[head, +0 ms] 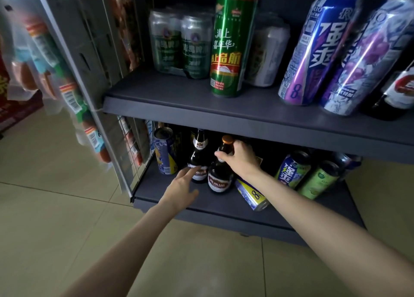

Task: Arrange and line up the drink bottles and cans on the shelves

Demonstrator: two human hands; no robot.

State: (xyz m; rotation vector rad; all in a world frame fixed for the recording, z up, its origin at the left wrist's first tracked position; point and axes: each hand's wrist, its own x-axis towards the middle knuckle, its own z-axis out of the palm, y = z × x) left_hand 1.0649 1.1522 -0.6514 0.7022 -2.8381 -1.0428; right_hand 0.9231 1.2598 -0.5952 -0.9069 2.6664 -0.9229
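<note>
On the bottom shelf (201, 205) stand two dark beer bottles. My right hand (239, 156) grips the neck of the nearer bottle (220, 178), just below its orange cap. My left hand (182, 187) reaches in with straight fingers, its fingertips touching the label of the other bottle (198, 155). A blue and yellow can (164, 151) stands to their left. A yellow and blue can (252, 195) lies on its side under my right wrist. Green and blue cans (293, 168) stand to the right.
The upper shelf (224, 108) holds a pack of silver-green cans (181, 43), a tall green can (231, 41), two purple and blue cans (318, 48) and a dark bottle (401, 90) at the right edge. Packaged snacks (67, 90) hang at the left. Tiled floor lies below.
</note>
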